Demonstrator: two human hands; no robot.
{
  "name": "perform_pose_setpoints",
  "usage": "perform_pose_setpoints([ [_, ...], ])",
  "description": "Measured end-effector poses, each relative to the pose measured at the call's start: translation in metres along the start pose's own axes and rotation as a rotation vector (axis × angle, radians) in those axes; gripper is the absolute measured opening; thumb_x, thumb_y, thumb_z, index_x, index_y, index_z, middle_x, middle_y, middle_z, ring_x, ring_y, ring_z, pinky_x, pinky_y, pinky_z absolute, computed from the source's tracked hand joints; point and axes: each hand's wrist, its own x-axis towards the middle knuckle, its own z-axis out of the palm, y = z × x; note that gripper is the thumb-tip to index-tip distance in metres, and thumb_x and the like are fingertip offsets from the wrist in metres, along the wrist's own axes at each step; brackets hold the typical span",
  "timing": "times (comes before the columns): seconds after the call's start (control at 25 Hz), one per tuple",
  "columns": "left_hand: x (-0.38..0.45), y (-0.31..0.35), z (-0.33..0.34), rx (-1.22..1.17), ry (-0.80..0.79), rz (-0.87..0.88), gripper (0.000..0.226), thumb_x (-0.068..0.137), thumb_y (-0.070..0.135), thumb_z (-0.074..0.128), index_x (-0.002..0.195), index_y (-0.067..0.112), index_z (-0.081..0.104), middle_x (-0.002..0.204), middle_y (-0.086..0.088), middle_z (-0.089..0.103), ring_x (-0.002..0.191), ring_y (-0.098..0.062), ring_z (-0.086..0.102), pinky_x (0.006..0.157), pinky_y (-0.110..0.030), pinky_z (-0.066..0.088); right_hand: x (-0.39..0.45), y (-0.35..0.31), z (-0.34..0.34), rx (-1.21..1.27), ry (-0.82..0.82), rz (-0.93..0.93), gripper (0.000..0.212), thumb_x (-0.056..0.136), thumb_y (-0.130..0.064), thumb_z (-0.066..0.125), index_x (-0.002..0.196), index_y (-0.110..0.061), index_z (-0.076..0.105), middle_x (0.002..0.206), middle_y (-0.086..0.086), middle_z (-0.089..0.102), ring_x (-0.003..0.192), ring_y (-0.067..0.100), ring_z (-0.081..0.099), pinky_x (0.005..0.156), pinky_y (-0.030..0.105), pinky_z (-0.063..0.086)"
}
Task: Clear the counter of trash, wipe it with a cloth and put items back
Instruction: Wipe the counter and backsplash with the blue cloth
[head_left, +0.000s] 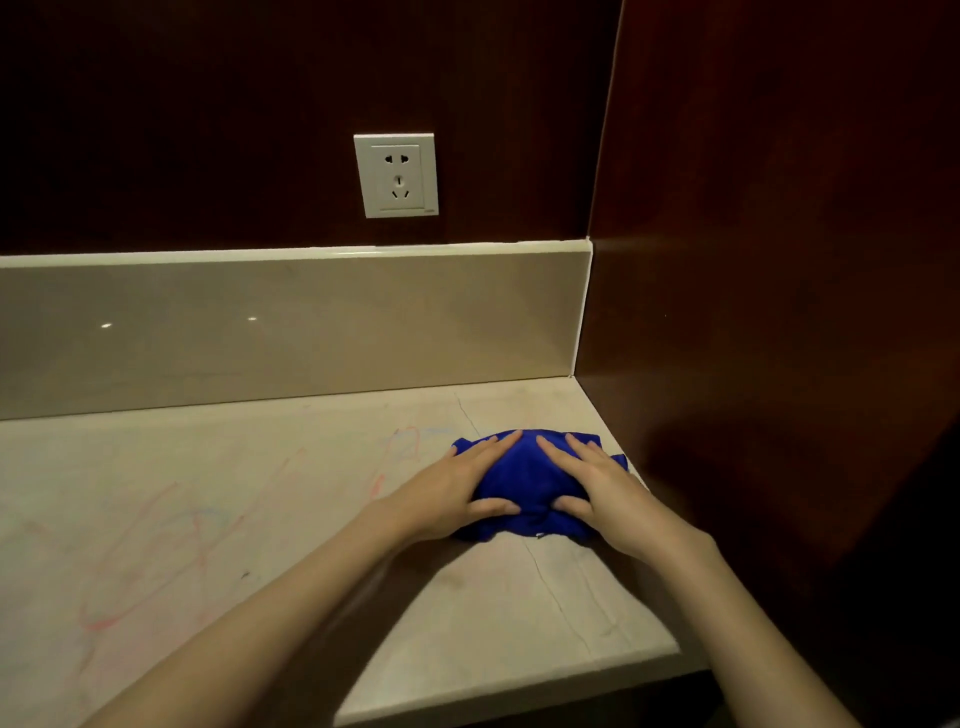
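A: From the head camera, what does the room look like?

B: A pale stone counter (260, 519) runs along a dark wooden wall (208, 104). A glossy beige splashback (285, 332) stands at the counter's back edge, and a white socket (396, 175) sits on the wall above it. A second dark wooden panel (779, 260) closes off the counter's right end, so there is a back right corner.

A: Is the surface clean?

B: No. Faint red and blue scribbles (171, 545) cover the left and middle of the counter, and a thin dark crack (550, 587) runs from the back edge toward the front edge on the right.

A: And the hands?

B: Both lie on a bunched blue cloth (524, 488). The left hand (457, 491) rests on its left side with the fingers straight and laid flat, pointing toward the back right corner, the thumb along the cloth's near edge. The right hand (597, 491) presses the right side, fingers straight and slightly spread, with its thumb tucked into the folds at the near edge.

A: Where is the cloth on the counter?

B: Near the right end, closer to the back edge than the front, under both palms. Its middle bulges up between the two hands, and blue edges poke out beyond the fingertips and below the thumbs.
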Motion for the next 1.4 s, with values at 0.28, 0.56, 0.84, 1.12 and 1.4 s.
perform_pose_setpoints([
  [0.28,0.083,-0.045,-0.017,-0.039,-0.017,0.01,0.077,0.092,0.048,0.055,0.153,0.026,0.012,0.156,0.003,0.029,0.138,-0.019,0.035,0.113,-0.034,0.031,0.075,0.014,-0.021,0.071,0.03,0.114,0.068,0.097,-0.022,0.052,0.151,-0.034,0.012,0.16,-0.001,0.009,0.148,0.023,0.005,0.118,0.041,0.011],
  [0.56,0.136,-0.072,-0.025,-0.062,-0.005,0.026,0.078,0.092,0.046,0.055,0.153,0.025,0.012,0.155,-0.001,0.032,0.136,-0.02,0.037,0.111,-0.035,0.033,0.127,0.033,-0.032,0.104,0.058,0.151,0.07,0.094,-0.021,0.057,0.15,-0.039,0.018,0.159,0.001,0.015,0.146,0.023,0.014,0.119,0.043,0.017],
  [0.84,0.144,-0.076,-0.03,-0.075,-0.02,-0.01,0.077,0.092,0.05,0.054,0.153,0.03,0.01,0.151,0.001,0.038,0.13,-0.02,0.044,0.105,-0.035,0.039,0.152,0.042,-0.046,0.147,-0.05,0.134,0.071,0.091,-0.018,0.061,0.148,-0.039,0.025,0.153,0.004,0.03,0.135,0.024,0.037,0.112,0.047,0.033],
  [1.12,0.121,-0.059,-0.033,-0.155,-0.083,-0.079,0.074,0.088,0.052,0.06,0.149,0.038,0.02,0.145,0.002,0.046,0.126,-0.02,0.048,0.106,-0.035,0.04,0.122,0.038,-0.042,0.182,-0.055,0.124,0.069,0.09,-0.024,0.063,0.146,-0.041,0.028,0.15,0.001,0.037,0.129,0.023,0.043,0.107,0.04,0.04],
  [1.4,0.052,-0.005,-0.012,-0.194,-0.087,-0.098,0.07,0.09,0.048,0.059,0.148,0.037,0.023,0.142,0.003,0.049,0.123,-0.018,0.05,0.103,-0.03,0.04,0.05,0.029,-0.038,0.151,-0.154,0.1,0.068,0.091,-0.027,0.061,0.147,-0.04,0.026,0.145,0.004,0.04,0.124,0.024,0.046,0.105,0.041,0.041],
])
